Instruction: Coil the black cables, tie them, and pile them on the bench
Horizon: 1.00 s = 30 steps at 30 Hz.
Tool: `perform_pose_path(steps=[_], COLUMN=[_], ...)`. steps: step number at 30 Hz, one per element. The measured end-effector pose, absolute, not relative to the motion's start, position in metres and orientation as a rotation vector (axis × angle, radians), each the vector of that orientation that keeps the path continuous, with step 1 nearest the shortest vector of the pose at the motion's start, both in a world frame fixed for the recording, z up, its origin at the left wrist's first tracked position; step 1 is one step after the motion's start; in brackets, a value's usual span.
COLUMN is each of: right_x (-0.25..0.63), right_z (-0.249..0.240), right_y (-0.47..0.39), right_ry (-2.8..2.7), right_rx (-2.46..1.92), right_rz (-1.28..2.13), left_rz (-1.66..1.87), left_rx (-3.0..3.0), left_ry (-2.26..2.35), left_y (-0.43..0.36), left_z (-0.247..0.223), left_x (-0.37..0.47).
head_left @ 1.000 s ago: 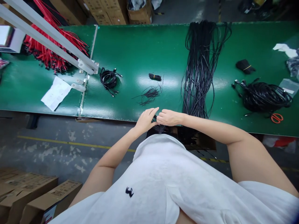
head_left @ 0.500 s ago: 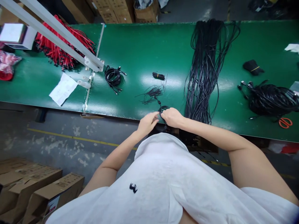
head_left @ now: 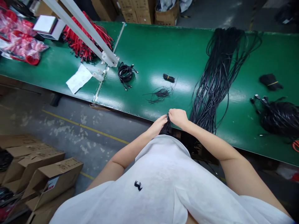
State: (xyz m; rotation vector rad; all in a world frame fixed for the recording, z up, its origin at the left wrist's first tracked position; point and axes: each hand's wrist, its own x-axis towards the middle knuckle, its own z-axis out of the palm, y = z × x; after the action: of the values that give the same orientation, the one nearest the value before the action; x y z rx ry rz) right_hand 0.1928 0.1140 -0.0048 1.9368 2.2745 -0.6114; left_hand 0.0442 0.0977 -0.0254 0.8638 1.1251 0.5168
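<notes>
Close to my body at the table's front edge, a dark looped cable (head_left: 167, 127) hangs between my hands. My right hand (head_left: 177, 117) is closed on its upper part. On the cable's left side, my left hand (head_left: 159, 126) has its fingers pressed together against it. Thin black ties (head_left: 161, 93) lie loose on the green table (head_left: 140, 99) beyond my hands, with a banded bundle of ties (head_left: 168, 77) behind them. A coiled black cable (head_left: 125, 74) rests farther left. The long black cables (head_left: 217, 74) spread across the table to the right of my hands.
Red cables (head_left: 87, 37), white posts (head_left: 93, 37) and a paper sheet (head_left: 78, 79) are on the left. Another black cable pile (head_left: 279, 116), a dark banded bundle (head_left: 271, 81) and orange scissor handles (head_left: 296, 145) are at the right. Cardboard boxes (head_left: 56, 174) stand on the floor at lower left.
The view has shifted, showing more of the table's left side. The cable coil has moved off the tabletop toward my body, and my hands have come closer together around it.
</notes>
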Motion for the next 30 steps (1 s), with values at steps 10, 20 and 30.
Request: perform_pose_path(steps=[10,20,30], right_x=[0.152,0.121,0.129], right_z=[-0.005,-0.047,-0.089], right_y=[0.132,0.172,0.144], right_ry=[2.127,0.649,-0.123], right_rx=[2.376,2.206,2.713], right_rz=[-1.112,-3.046,-3.029], left_rz=[0.933,0.805,0.929], left_rx=[0.325,0.859,0.574], left_ry=[1.182,1.205,0.883], left_y=[0.131,0.219,0.454], left_z=[-0.034,-0.035,-0.035], left_x=[0.06,-0.012,-0.141])
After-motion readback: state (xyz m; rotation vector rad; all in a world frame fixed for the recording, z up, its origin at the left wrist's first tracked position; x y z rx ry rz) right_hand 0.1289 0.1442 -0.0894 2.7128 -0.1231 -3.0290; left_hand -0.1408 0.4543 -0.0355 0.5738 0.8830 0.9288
